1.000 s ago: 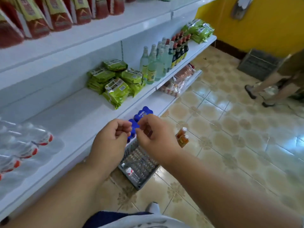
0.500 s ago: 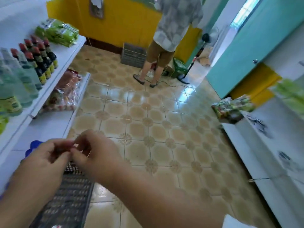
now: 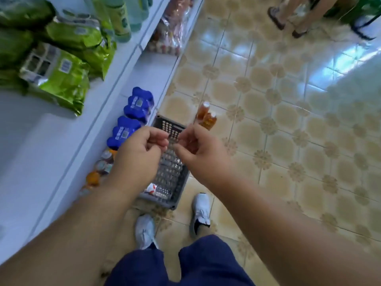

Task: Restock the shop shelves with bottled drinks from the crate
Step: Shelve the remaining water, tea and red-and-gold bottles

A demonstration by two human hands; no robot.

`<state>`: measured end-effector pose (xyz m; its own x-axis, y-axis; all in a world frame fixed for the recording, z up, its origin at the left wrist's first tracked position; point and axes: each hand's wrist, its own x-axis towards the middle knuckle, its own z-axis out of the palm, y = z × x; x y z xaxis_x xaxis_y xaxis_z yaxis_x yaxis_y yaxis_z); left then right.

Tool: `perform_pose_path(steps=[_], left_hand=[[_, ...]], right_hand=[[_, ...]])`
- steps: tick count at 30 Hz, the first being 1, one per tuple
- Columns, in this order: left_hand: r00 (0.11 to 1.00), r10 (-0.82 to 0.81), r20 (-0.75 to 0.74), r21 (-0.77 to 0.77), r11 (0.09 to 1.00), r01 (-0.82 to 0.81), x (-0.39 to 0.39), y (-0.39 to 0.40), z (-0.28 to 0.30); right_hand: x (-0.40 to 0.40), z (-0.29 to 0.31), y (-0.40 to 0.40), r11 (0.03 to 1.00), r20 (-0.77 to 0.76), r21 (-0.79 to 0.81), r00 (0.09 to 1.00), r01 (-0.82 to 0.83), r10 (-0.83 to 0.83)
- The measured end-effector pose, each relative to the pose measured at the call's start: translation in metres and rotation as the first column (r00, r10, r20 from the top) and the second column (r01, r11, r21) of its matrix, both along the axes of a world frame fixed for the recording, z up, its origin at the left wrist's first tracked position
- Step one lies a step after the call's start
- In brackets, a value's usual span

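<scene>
the crate (image 3: 177, 182) sits on the floor (image 3: 268, 120), directly beside the shelving unit's lowest shelf (image 3: 148, 77) at its left. one bottle (image 3: 157, 190) lies in the crate's near end. two bottles (image 3: 206, 115) stand on the floor just beyond the crate's far right corner. bottle packs (image 3: 134, 116) sit on the lowest shelf, left of the crate. snack bags (image 3: 59, 73) lie on the shelf above. both hands, left hand (image 3: 138, 155) and right hand (image 3: 204, 155), are above the crate, close together. shoes (image 3: 171, 219) stand at the crate's near end.

Crate (image 3: 177, 195), perhaps two bottles (image 3: 206, 116) on floor (image 3: 278, 124)
</scene>
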<state>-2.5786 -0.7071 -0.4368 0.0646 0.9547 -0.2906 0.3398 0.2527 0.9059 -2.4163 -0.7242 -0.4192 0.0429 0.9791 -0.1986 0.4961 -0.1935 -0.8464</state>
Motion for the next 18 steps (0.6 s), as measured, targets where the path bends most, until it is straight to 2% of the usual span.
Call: perform_pose_path(steps=[2,6,13,15,18], left_hand=[[0.998,0.043,-0.045,-0.030,0.999,-0.044,-0.010,0.004,-0.047],[0.996,0.027,-0.089,-0.114,0.993,-0.038,-0.019,0.017,-0.156],[0.974,0.089,-0.210,-0.150,0.981,-0.122,-0.029,0.005,-0.341],[0.963,0.102,-0.251,-0.162,0.976,-0.146,-0.033,-0.006,-0.381],[0.954,0.083,-0.287,-0.206,0.968,-0.146,-0.039,-0.022,-0.435]], right_hand=[[-0.008,-0.047,0.012,0.999,0.016,-0.036,1.000,-0.024,0.025],[-0.029,-0.160,0.041,0.986,0.063,-0.129,0.991,-0.109,0.118],[-0.061,-0.393,0.036,0.929,0.186,-0.269,0.933,-0.254,0.309],[-0.063,-0.451,0.027,0.873,0.230,-0.346,0.872,-0.343,0.433],[-0.070,-0.535,0.009,0.685,0.228,-0.533,0.695,-0.497,0.682]])
